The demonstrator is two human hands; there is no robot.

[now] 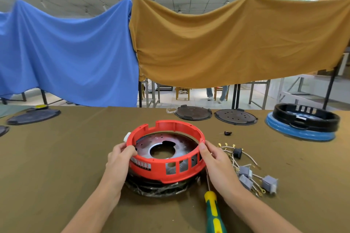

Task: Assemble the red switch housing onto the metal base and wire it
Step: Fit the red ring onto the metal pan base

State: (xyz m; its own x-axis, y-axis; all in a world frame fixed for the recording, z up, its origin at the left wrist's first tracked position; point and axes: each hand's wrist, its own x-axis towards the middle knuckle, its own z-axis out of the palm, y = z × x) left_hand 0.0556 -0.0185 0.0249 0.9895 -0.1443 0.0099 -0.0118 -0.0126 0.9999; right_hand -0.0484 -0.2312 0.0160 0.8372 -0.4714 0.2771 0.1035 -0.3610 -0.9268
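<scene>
A red ring-shaped switch housing (pixel 170 171) sits tilted over a round metal base (pixel 180 145) with a large centre hole, on top of a black plastic-wrapped part (pixel 157 189). My left hand (pixel 118 159) grips the housing's left rim, thumb over the edge. My right hand (pixel 216 162) grips the right rim the same way. To the right lies a wire harness (pixel 246 168) with grey switch blocks, a black grommet and brass terminals.
A green-and-yellow screwdriver (pixel 214 212) lies at the front right. Dark round plates (pixel 193 112) (pixel 235 117) sit at the back, others at far left (pixel 34 115). A black ring on a blue one (pixel 303 125) stands back right. A small black part (pixel 227 133) lies nearby.
</scene>
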